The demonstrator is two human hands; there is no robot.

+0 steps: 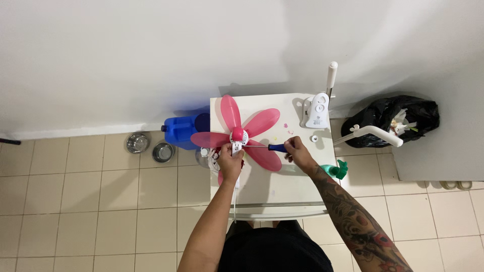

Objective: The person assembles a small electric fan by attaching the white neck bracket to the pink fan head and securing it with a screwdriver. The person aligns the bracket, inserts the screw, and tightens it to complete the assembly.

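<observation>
Down on the white bench [282, 186], the pink fan blade [241, 135] lay flat near the left edge, its petals spread out in all directions, two of them reaching past the bench's left side. The left hand [230, 160] was closed around the white motor body [237, 146] just under the hub, fingers curled tight on it. The right hand [297, 152] gripped the blue handle of a screwdriver [267, 147], whose long axis ran nearly level from right to left, the thin shaft pointing left with its tip at the hub. A white fan base [317, 110] stood at the bench's far right corner, with a small white ring [314, 138] lying just in front of it. Beyond the bench's left side sat a blue jug [182, 130] and two metal bowls [150, 147] on the tiled floor; a black bag [393, 117] sat to the right
</observation>
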